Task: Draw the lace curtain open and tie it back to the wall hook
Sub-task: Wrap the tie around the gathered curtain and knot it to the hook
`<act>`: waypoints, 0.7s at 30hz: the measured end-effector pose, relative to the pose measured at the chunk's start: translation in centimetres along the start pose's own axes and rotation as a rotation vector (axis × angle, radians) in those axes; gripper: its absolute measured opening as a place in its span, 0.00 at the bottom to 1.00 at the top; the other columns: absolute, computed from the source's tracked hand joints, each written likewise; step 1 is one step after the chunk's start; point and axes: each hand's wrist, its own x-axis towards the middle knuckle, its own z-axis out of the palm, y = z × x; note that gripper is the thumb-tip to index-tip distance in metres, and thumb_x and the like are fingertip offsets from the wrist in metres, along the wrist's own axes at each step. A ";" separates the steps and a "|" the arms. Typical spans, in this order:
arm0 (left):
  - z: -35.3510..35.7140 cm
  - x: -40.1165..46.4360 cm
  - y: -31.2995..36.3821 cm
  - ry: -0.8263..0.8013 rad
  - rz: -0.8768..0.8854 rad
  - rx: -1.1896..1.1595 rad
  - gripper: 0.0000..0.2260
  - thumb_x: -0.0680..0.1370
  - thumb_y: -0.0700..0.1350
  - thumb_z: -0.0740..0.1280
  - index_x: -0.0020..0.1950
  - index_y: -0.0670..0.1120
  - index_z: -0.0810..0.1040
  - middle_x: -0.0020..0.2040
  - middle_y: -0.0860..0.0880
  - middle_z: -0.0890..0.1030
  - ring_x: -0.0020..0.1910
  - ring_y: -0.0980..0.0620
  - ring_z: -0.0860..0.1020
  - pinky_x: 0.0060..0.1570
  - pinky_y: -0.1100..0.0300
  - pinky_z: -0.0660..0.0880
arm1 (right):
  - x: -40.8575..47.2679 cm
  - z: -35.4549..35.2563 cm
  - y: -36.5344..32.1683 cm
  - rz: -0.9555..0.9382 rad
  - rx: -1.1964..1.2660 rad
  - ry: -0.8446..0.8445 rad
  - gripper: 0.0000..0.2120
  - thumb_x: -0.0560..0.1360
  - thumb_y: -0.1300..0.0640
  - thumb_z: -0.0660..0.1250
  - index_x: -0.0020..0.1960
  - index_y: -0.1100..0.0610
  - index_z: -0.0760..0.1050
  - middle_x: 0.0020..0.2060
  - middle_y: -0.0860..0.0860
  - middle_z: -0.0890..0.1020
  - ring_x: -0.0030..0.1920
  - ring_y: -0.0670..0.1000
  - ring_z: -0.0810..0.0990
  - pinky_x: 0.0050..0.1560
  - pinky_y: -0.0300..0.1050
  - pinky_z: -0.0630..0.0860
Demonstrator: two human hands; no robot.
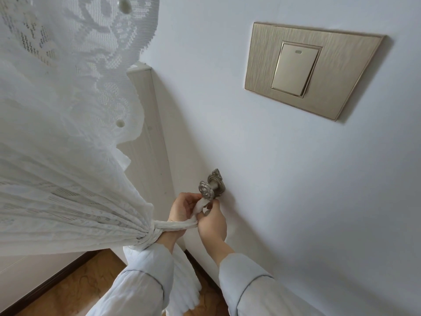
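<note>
The white lace curtain [68,156] is gathered to a bunch at the left, cinched by a white fabric tieback [173,225] that runs right toward the wall. A silver ornate wall hook [210,187] with a flower-shaped knob sticks out of the white wall. My left hand [184,207] pinches the tieback's loop end just under the knob. My right hand [211,221] grips the same loop from the right, fingertips close to the hook's stem. Whether the loop sits over the hook is hidden by my fingers.
A brushed gold light switch plate [319,69] is mounted on the wall above right. A pale wooden frame post [150,137] stands behind the curtain edge. Wooden floor [91,288] and a dark skirting board lie below.
</note>
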 end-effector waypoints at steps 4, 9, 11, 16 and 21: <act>0.4 -0.2 0.3 -0.122 -0.098 -0.090 0.26 0.77 0.44 0.48 0.37 0.40 0.85 0.37 0.44 0.85 0.39 0.49 0.81 0.50 0.55 0.71 | 0.1 -0.5 0.1 0.002 0.073 -0.003 0.10 0.75 0.54 0.62 0.56 0.53 0.70 0.46 0.46 0.79 0.52 0.52 0.80 0.48 0.45 0.73; 0.2 0.0 0.6 -0.232 -0.096 0.030 0.27 0.77 0.45 0.45 0.43 0.39 0.84 0.41 0.42 0.84 0.44 0.47 0.79 0.51 0.57 0.72 | 0.4 -0.8 0.6 -0.010 0.137 0.018 0.08 0.76 0.52 0.61 0.53 0.53 0.73 0.42 0.45 0.78 0.46 0.50 0.78 0.44 0.42 0.69; 0.0 0.4 0.5 -0.235 -0.098 0.061 0.25 0.78 0.46 0.46 0.47 0.38 0.82 0.43 0.41 0.83 0.46 0.46 0.78 0.53 0.54 0.71 | 0.5 -0.9 0.7 -0.031 0.150 0.027 0.09 0.76 0.51 0.60 0.51 0.54 0.74 0.41 0.46 0.78 0.45 0.51 0.78 0.44 0.42 0.70; 0.0 0.7 0.2 -0.195 -0.126 0.092 0.22 0.79 0.48 0.47 0.51 0.37 0.76 0.48 0.39 0.78 0.49 0.44 0.75 0.55 0.52 0.69 | 0.6 -1.3 1.0 -0.063 0.132 0.014 0.08 0.76 0.51 0.60 0.43 0.54 0.73 0.36 0.47 0.77 0.41 0.52 0.75 0.39 0.43 0.68; 0.1 0.7 0.4 -0.186 -0.167 0.092 0.25 0.80 0.52 0.48 0.56 0.36 0.76 0.51 0.38 0.79 0.50 0.42 0.76 0.59 0.53 0.70 | 1.0 -1.6 0.5 0.012 0.256 0.047 0.21 0.80 0.52 0.54 0.28 0.54 0.64 0.25 0.49 0.69 0.34 0.54 0.69 0.30 0.43 0.62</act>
